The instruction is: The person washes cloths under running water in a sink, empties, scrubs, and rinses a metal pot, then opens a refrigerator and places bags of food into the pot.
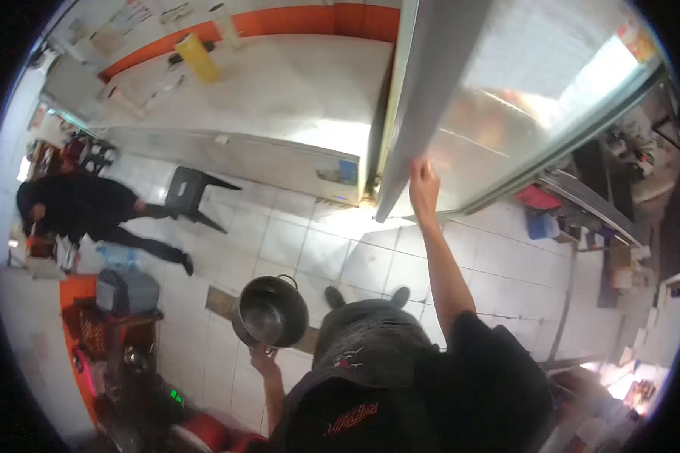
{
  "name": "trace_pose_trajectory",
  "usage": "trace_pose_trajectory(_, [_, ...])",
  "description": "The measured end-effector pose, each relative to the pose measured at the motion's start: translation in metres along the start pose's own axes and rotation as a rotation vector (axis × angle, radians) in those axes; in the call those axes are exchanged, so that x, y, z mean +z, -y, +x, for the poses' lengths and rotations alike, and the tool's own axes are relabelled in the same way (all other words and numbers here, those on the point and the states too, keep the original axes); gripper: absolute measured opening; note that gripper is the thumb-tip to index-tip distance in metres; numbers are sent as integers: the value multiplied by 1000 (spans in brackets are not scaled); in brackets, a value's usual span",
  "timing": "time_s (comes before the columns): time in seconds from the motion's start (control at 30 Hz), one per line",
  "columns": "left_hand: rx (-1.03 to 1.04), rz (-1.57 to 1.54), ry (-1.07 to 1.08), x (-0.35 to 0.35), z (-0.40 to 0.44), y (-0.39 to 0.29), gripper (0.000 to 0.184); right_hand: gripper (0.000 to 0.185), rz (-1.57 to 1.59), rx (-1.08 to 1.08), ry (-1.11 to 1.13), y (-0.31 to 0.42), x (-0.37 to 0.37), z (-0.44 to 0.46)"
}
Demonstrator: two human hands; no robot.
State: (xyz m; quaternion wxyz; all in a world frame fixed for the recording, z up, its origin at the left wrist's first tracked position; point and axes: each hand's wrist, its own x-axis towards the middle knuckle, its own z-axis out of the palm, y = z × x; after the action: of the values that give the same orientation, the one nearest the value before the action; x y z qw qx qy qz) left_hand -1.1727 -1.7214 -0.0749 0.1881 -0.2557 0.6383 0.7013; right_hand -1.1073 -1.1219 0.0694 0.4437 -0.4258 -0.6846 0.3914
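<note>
A dark metal pot, round and open at the top, is held out at its rim or handle by my left hand. Its inside looks empty. Higher up on the right, my right hand is closed at the edge of a tall glass-fronted door with a grey frame. The fingers are curled against that edge. Blurred reflections cover the glass.
A long white counter with a yellow container runs across the upper left. A black stool stands beside another person in dark clothes. At lower left, a grey box rests on a cabinet. White tiles cover the floor.
</note>
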Motion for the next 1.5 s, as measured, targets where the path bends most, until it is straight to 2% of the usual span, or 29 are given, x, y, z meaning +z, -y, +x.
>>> trace_pose_trajectory(0.03, [-27,4,28,21,15,-9,41,40,-25,-21,51,4,-28,-33])
trace_pose_trajectory(0.07, [-22,135,18,41,27,-17,46,39,153,-3,84,-19,-59,-64])
trace_pose_trajectory(0.1, [-10,259,10,62,39,-20,51,41,166,218,33,-75,-90,-102])
trace_pose_trajectory(0.13, [-23,266,29,75,57,-13,51,32,471,326,-249,-82,-110,-141])
trace_pose_trajectory(0.17, [98,435,146,89,81,-4,56,36,324,598,-255,-98,-153,-182])
trace_pose_trajectory(0.23, [215,611,281,130,99,-1,61,36,529,444,-692,-135,-215,-246])
trace_pose_trajectory(0.3, [-70,538,371,191,79,-12,50,32,16,258,-675,-151,-297,-288])
trace_pose_trajectory(0.33, [-78,544,386,206,87,1,50,29,724,338,-904,-117,-318,-275])
trace_pose_trajectory(0.4, [-70,668,433,239,105,33,31,31,389,-28,-674,-161,-399,-277])
trace_pose_trajectory(0.43, [-77,677,438,251,102,41,31,31,379,-22,-680,-159,-421,-280])
trace_pose_trajectory(0.5, [-167,793,401,295,94,56,33,49,545,299,-895,-156,-453,-261])
trace_pose_trajectory(0.57, [-266,676,450,326,86,77,34,55,563,245,-897,-167,-467,-266])
trace_pose_trajectory(0.6, [-248,757,432,338,80,87,31,57,590,345,-1009,-177,-469,-276])
trace_pose_trajectory(0.67, [-239,825,389,355,70,110,29,57,571,611,-1204,-213,-454,-303])
trace_pose_trajectory(0.7, [-171,862,385,364,66,128,25,55,535,898,-1249,-232,-423,-310])
trace_pose_trajectory(0.77, [-109,875,366,386,74,168,22,51,612,1601,-1150,-264,-335,-291])
trace_pose_trajectory(0.8, [2,821,367,386,79,192,21,50,658,1774,-991,-285,-292,-256])
trace_pose_trajectory(0.83, [118,774,371,391,84,207,20,36,674,1522,-377,-359,-275,-235])
trace_pose_trajectory(0.87, [110,769,358,402,86,217,20,34,486,1323,-80,-407,-250,-177])
trace_pose_trajectory(0.9, [178,756,299,411,85,225,20,24,236,1034,-158,-393,-184,-90])
trace_pose_trajectory(0.93, [242,739,237,424,80,231,21,37,-155,824,72,-418,-143,-9])
trace_pose_trajectory(0.97, [226,738,222,438,65,223,21,54,-337,531,59,-413,-94,60])
trace_pose_trajectory(1.0, [105,646,213,462,50,203,21,59,-305,387,18,-455,-57,114])
trace_pose_trajectory(1.03, [-11,549,199,480,49,193,21,58,-412,516,194,-476,-31,169])
trace_pose_trajectory(1.07, [-27,549,181,487,55,197,21,51,-665,493,517,-512,-6,213])
trace_pose_trajectory(1.1, [-119,472,170,491,59,201,19,51,-790,516,660,-519,14,236])
trace_pose_trajectory(1.17, [-221,383,144,496,76,217,17,49,-886,571,690,-530,40,253])
trace_pose_trajectory(1.3, [-105,330,255,514,95,235,10,47,-858,628,631,-544,58,256])
trace_pose_trajectory(1.5, [-213,600,228,557,124,273,17,44,-407,695,383,-522,34,258])
